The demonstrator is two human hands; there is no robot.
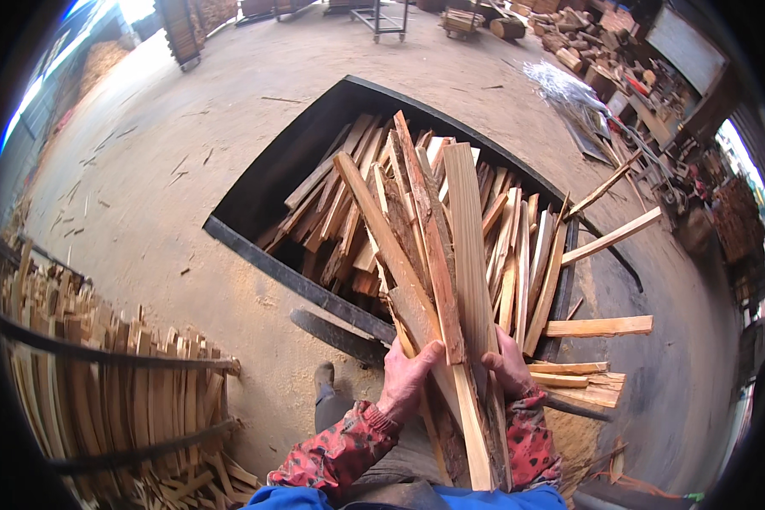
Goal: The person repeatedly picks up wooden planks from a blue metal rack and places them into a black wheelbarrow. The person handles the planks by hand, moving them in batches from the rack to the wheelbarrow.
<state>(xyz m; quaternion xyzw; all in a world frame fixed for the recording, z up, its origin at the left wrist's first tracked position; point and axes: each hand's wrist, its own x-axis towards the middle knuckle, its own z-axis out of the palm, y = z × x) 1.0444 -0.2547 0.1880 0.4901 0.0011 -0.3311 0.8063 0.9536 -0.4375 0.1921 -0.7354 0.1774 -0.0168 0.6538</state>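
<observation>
Between my hands is a bundle of long, rough-sawn wood strips (423,246), some with bark along their edges. My left hand (406,374) is closed around the bundle's left side, thumb lying over the top. On its right side my right hand (510,364) grips the same bundle, fingers mostly hidden behind the wood. The strips run from close to my body up over a dark metal bin (276,265), which holds a heap of similar wood pieces (331,212).
At the lower left, a rack with dark bars (127,360) holds many upright strips (102,408). Loose sticks (599,326) stick out past the bin's right side. A log pile (578,42) stands at the far right, near wheeled frames (389,34). Splinters lie on the floor (136,204).
</observation>
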